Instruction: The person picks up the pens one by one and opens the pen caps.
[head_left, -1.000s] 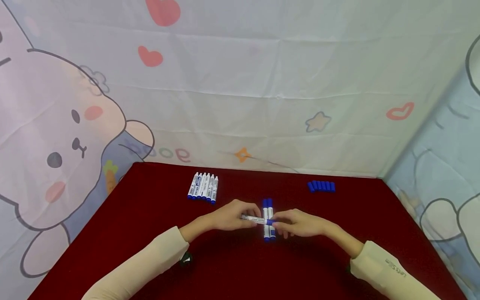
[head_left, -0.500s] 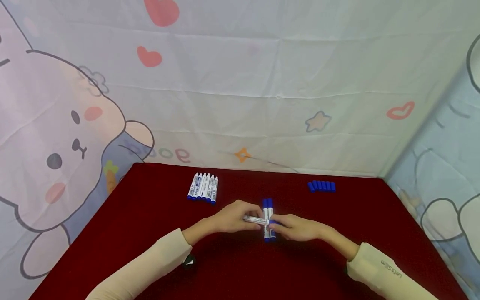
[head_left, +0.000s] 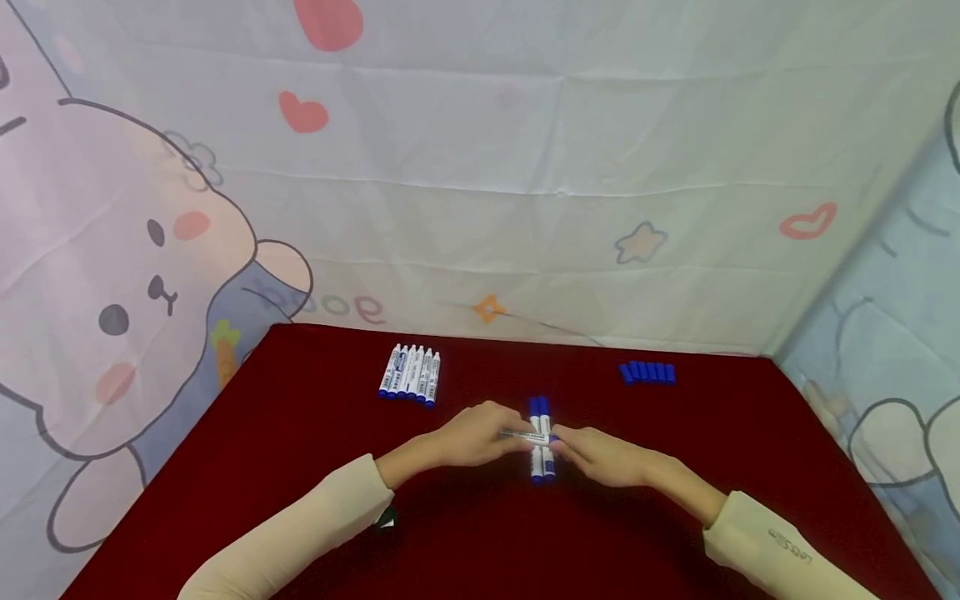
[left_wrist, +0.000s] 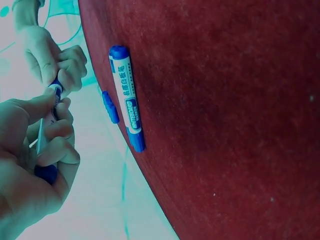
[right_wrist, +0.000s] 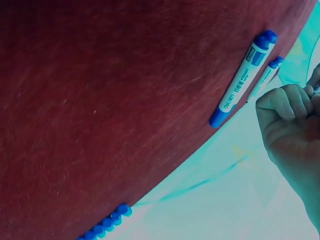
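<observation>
Sleeves (head_left: 296, 527) of pale, smooth cloth enter from the lower left and lower right of the head view, the right one lettered, over a worktop (head_left: 465, 533) covered in dark red, short-napped fabric flecked with lint. A small dark thing peeps from beside the left cuff; what it is cannot be told.

At the centre, slightly right, the left hand (head_left: 477, 433) and right hand (head_left: 609, 457) meet over one slim marker (head_left: 538, 438). It runs nearly level across the frame, its long axis reaching from one hand to the other: the left fingers curl round the white, printed barrel, while the right fingertips pinch the blue end (head_left: 554, 439). Neither hand is nearer, though the left covers more of it. The left wrist view shows it raised off the fabric.

Beyond and below it, two capped markers (head_left: 548, 467) lie side by side, pointing up and down the frame, so the held one crosses them at about a right angle. They are glossy white cylinders with blue ends.

Farther back, left of centre, uncapped markers (head_left: 410, 375) lie in a slanted row, white tips upward; at right, short blue caps (head_left: 648, 372) line up. Behind hangs a creased, cartoon-printed cloth backdrop (head_left: 480, 125).
</observation>
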